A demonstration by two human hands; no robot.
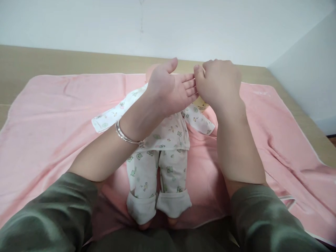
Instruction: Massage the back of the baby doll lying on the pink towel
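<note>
1. Both together, held the left hand (175, 85) and the right hand (220, 80) up over the head end of a small clothed doll (144, 173).
2. Held the left hand open and released, palm turned toward the camera, fingers stretched toward the right hand, thumb pointing up.
3. Bent the right hand over, back toward the camera, fingers curled out of sight, thumb close beside the left fingertips. Could not tell whether touching them, nor whether clenched or grasping something.
4. Wore silver bangles (128, 135) near the left wrist and dark green sleeves (49, 210) on both arms.
5. Saw the doll lying on a pink blanket (52, 101), between the forearms, feet toward the body, left forearm crossing above.
6. Made out on it a white shirt (170, 131) and white trousers (172, 171), printed with small green animals; also turned-up cuffs (174, 204), with parts of the feet (144, 225) showing below.
7. Glimpsed a rounded pinkish bit of the head (150, 72) behind the left hand.
8. Noticed a yellowish item (201, 104) with dark print just below the right hand; too covered to identify.
9. Saw the blanket spread, wrinkled and pale-edged, over a wooden tabletop (78, 59), before a white wall (78, 24).
</note>
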